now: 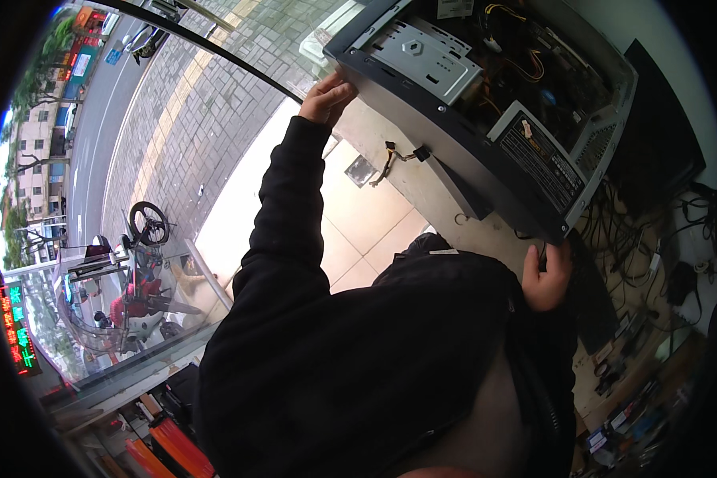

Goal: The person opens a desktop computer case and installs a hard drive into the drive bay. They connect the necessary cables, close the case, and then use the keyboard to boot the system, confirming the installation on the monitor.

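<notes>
An opened desktop computer case (412, 107) stands tilted before me, its side panel off; a metal drive cage (421, 57), a labelled power supply (538, 158) and loose internal wires show inside. My left hand (328, 98) grips the case's far left corner. At its near corner, my right hand (548, 275) holds the lower edge, with part of the fingers hidden beneath it. A short cable with black connectors (394, 156) lies beside the case on the pale worktop.
Tangled black cables (621, 239) and a black keyboard (594, 293) lie at the right. Small parts and tools (618, 364) sit lower right. At the left, a glass front (77, 352) faces a street with parked two-wheelers (137, 293). Orange boxes (179, 442) stand lower left.
</notes>
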The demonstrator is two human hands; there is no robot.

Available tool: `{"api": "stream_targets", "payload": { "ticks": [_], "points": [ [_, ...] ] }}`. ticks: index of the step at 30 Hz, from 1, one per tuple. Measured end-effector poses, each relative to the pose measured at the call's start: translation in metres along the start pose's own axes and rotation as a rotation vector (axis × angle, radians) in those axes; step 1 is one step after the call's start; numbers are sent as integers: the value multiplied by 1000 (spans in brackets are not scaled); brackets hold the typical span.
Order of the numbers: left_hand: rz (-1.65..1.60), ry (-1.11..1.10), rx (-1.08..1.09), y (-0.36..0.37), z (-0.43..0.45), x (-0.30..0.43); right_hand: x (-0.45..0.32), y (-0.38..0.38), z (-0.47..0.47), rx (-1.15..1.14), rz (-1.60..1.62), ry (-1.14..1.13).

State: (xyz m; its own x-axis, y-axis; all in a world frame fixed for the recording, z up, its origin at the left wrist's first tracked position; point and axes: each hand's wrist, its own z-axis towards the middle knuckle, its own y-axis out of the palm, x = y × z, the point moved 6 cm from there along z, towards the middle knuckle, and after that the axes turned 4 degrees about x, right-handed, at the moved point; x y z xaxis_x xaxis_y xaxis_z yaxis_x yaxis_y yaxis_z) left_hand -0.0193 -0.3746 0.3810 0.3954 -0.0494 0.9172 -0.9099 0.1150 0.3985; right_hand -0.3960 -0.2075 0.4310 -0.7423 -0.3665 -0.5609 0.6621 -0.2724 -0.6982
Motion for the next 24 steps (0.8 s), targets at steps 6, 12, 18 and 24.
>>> {"api": "stream_targets", "payload": {
  "ticks": [6,12,18,24],
  "points": [
    [-12,-23,0,-25,9,-18,-4,-3,1,-5,-6,64],
    [37,8,-49,-40,12,-19,-12,-1,6,3,-8,-4],
    [27,8,-6,-28,11,-19,-14,0,5,-40,-8,34],
    [12,33,11,-25,8,-21,-22,1,1,-53,40,24]
  ]
}}
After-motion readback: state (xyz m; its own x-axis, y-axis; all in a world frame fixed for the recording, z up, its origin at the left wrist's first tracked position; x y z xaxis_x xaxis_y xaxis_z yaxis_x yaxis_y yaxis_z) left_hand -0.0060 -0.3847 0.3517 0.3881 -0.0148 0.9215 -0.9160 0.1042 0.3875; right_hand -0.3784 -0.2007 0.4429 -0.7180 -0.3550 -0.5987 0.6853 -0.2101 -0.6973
